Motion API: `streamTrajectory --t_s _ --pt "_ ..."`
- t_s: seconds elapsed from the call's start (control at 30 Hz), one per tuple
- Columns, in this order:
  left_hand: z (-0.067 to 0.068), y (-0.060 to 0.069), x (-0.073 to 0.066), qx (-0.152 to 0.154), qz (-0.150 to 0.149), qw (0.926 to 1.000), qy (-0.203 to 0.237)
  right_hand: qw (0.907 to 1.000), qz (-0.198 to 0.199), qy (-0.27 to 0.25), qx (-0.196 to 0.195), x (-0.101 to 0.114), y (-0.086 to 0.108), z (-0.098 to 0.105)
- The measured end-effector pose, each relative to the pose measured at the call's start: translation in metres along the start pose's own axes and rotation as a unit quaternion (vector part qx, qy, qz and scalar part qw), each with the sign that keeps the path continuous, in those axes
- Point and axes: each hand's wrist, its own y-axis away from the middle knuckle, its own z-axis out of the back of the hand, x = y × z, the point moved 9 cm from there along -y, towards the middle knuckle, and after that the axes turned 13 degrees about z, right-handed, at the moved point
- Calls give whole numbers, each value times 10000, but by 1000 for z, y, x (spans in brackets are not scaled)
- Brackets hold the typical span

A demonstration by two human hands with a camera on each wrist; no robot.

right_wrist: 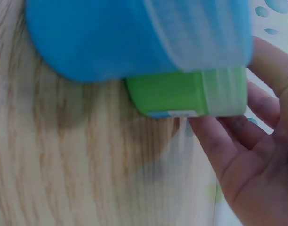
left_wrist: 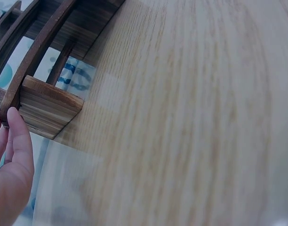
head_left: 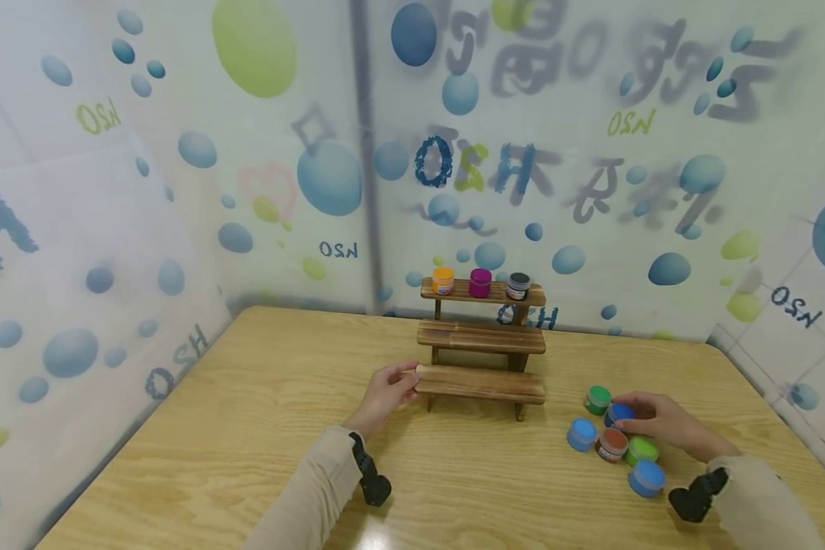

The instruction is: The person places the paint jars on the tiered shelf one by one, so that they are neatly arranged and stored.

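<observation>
A three-tier wooden shelf [head_left: 481,382] stands on the table. My left hand [head_left: 387,393] pinches the left end of its lowest board; the left wrist view shows the thumb and fingers of that hand [left_wrist: 14,165] at the board's end. To the right, my right hand [head_left: 667,420] has thumb and fingers around a dark blue paint jar [head_left: 617,415]. Around it stand a green jar [head_left: 598,399], a light blue jar [head_left: 581,434], a brown jar [head_left: 613,444], a lime green jar [head_left: 642,451] and another blue jar [head_left: 647,478]. In the right wrist view, nearer jars hide the fingertips.
On the top tier sit an orange jar [head_left: 443,280], a purple jar [head_left: 480,283] and a black jar [head_left: 519,286]. The wooden table [head_left: 302,367] meets a patterned curtain [head_left: 282,191] at the back, with more curtain along both sides.
</observation>
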Motion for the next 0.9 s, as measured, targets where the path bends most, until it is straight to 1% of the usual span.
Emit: streamTrajectory --t_s 0.23,0.47,0.7,0.8,0.9 --pt "0 0 1 39 11 10000 31 10000 -40 35 -51 4 1 0" --pt "0 -1 1 126 -22 9999 20 9992 -74 297 -246 6 2 7" --pt "1 -2 2 58 1 10000 10 9974 127 621 -349 18 -1 19" --pt "1 -2 2 47 13 10000 5 9966 138 721 -362 22 -2 24" --pt "3 -11 9 32 -10 10000 52 9964 178 754 -350 25 -4 27"
